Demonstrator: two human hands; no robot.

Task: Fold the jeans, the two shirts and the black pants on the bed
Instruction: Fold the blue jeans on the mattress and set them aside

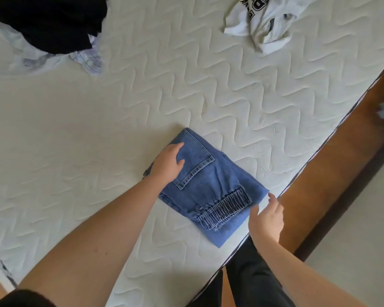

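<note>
- The bed (pixel 98 134) was a bare white quilted mattress with a wavy stitch pattern; its dark-piped edge ran diagonally at the right, above a brown wooden frame (pixel 333 178) and a pale floor (pixel 359 251).
- The jeans (pixel 211 191) lay folded into a compact block near that edge, back pocket and gathered cuff uppermost.
- The black pants (pixel 51 21) lay crumpled at the far left corner, on top of a pale lilac shirt (pixel 84 60).
- A white shirt (pixel 262 23) with dark lettering lay bunched at the far right, well apart from the jeans.
- The left arm reached forward across the mattress; the left hand (pixel 166 162) rested flat on the far-left part of the jeans, fingers straight and together.
- The right hand (pixel 266 220) was at the near-right corner of the jeans, fingers relaxed and slightly spread, fingertips at the fabric's edge; whether they touched it could not be told.
</note>
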